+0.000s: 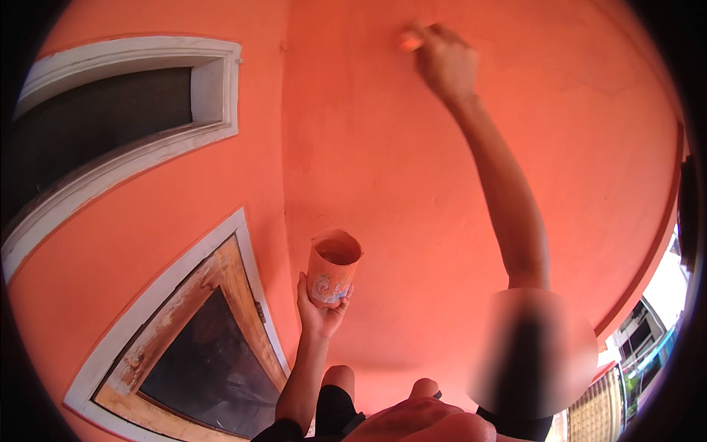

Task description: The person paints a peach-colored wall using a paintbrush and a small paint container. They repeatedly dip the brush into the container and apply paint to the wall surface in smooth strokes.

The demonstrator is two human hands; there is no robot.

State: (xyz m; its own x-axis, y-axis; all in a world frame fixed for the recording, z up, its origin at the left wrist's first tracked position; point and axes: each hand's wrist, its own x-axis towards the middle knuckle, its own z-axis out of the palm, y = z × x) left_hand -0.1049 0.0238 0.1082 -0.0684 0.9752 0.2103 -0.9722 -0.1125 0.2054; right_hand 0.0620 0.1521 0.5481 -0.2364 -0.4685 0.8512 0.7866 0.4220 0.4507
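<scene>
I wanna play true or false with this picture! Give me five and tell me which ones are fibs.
1. The left hand holds a container. True.
2. The container's open top faces the ground. False: it faces up.
3. The right hand is raised higher than the left, in front of a wall. True.
4. The wall is blue. False: it is orange.
5. The right hand holds a blurry orange thing. True.
</scene>
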